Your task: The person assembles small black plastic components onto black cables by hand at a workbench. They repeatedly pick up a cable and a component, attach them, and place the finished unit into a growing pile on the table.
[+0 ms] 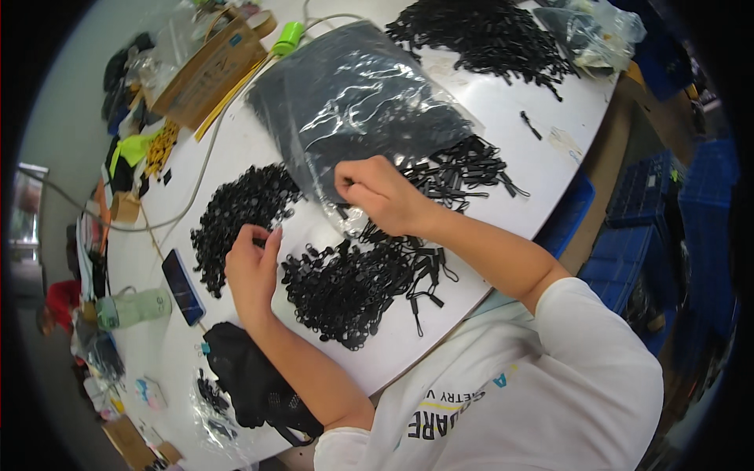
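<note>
My left hand has its fingers curled in and the thumb close by, beside a pile of small black round parts. Whatever lies between its fingertips is too small to make out. Over the near edge of a large clear plastic bag filled with black pieces, my right hand is closed in a pinch; what it holds is hidden. Black loop pulls with cord ends spread to the right of that hand. A second pile of small black parts lies between my forearms.
Another heap of black pulls is at the far side of the white table. A phone, a green bottle and a black bag are on the left. Blue crates stand right of the table, a cardboard box far left.
</note>
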Demonstrator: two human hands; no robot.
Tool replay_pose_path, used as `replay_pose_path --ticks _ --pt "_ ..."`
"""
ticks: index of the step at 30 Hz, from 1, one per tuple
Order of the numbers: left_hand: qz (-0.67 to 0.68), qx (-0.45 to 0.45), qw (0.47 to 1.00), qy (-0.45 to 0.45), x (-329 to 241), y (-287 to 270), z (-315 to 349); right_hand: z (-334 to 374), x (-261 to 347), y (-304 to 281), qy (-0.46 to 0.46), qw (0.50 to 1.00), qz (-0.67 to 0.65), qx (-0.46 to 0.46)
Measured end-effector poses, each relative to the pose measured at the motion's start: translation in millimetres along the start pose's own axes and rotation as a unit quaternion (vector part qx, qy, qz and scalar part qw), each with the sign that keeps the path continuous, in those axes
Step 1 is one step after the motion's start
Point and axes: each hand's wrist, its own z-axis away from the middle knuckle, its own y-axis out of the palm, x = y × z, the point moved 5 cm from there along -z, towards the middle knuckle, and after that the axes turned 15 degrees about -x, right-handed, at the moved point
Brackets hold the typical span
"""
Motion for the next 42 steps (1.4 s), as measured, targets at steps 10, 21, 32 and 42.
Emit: replay_pose_path --ticks 10,21,32,42 --pt "-0.074 0.026 0.997 -0.026 12.9 17.1 1.7 -3.3 -2.1 4.8 0.002 0.999 0.037 0.034" --pt "-0.016 0.137 0.990 0.035 -9.0 32.2 8.6 -0.9 -2.2 6.1 -0.018 0.990 0.120 0.075" --pt "-0.086 0.157 0.981 0.077 -29.1 53.7 14.5 4.6 1.6 10.4 -0.043 0.981 0.133 0.131" --pt "0.167 0.161 0.972 0.029 -25.6 44.3 8.8 8.8 0.3 12.7 -0.090 0.971 0.157 0.155"
